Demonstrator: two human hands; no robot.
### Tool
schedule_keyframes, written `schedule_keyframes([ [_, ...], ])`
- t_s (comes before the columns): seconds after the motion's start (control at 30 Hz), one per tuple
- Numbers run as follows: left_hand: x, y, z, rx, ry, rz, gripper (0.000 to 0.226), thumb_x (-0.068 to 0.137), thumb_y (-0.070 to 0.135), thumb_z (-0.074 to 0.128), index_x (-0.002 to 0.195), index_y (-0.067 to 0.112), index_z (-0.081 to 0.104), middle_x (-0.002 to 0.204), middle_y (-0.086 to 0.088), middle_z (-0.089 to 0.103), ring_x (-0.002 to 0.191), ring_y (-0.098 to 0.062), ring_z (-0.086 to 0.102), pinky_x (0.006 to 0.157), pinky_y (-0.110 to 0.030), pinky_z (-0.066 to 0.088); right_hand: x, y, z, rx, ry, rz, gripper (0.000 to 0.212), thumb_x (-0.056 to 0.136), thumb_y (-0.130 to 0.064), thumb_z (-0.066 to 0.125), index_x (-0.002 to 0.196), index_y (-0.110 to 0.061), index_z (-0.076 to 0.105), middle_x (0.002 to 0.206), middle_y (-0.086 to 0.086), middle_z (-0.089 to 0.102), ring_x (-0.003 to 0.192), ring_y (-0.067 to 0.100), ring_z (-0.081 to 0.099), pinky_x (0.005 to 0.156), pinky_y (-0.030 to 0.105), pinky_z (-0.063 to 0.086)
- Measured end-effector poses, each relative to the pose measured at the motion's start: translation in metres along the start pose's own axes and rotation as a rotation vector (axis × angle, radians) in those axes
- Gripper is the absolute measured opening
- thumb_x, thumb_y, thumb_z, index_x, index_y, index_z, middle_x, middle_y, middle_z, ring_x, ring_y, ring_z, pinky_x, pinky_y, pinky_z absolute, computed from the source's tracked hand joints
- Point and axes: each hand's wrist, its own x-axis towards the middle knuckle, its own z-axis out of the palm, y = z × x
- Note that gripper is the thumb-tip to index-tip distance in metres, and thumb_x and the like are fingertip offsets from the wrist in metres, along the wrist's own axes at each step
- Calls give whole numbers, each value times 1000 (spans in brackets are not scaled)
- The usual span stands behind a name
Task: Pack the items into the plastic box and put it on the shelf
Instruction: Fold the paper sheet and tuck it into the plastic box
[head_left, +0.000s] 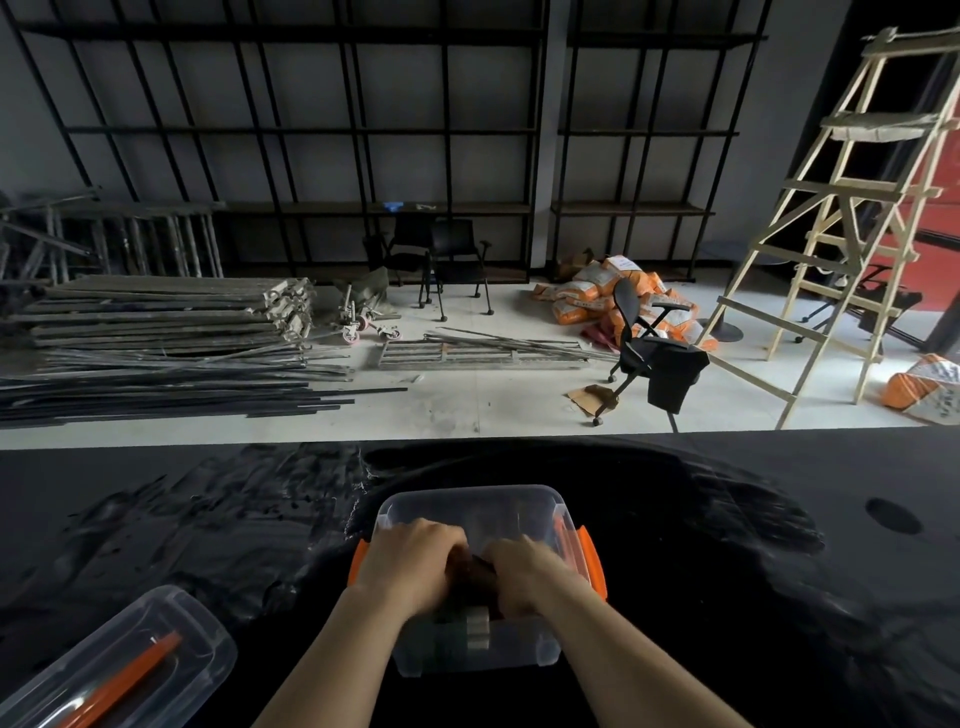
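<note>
We had both hands down in the clear box (470, 652), left hand (415, 564) & right hand (524, 574) close together, curled on smth dark, couldn't tell what. Box sat on the black table (727, 571); lid (119, 660) lay off to the left of the hands.

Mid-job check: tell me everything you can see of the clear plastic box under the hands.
The plastic box is a clear, rounded-cornered tub with orange latches on both sides. It sits upright and lidless on the black table, right in front of the person. The left hand and right hand reach inside it, pressing dark items down. Its contents are blurred.
</note>
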Motion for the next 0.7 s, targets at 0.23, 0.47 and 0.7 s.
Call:
schedule_keyframes([
  [0.23,8,-5,-9,-493,428,-56,30,86,50,50,114,39,53,86,24,67,77,0,67,65,-30,55,-25,-4,-53,-84,201,-69,40,79,-11,70,118,-17,62,115,10,68,103,28,67,79,37,58],
  [0.47,22,14,-38,-1081,843,-351,20,95,31,59,111,20,61,92,5,69,87,-19,68,71,-34,53,-41,22,-93,700,336,-233,29,71,-17,73,99,-11,70,96,10,74,90,25,73,73,36,61],
  [0.7,27,45,-53,-1266,433,-198,15,97,27,59,101,15,65,98,-4,72,93,-17,65,70,-26,44,-42,12,-70,1283,202,-399,23,82,-1,69,103,-10,74,94,17,74,84,29,71,75,42,58],
])
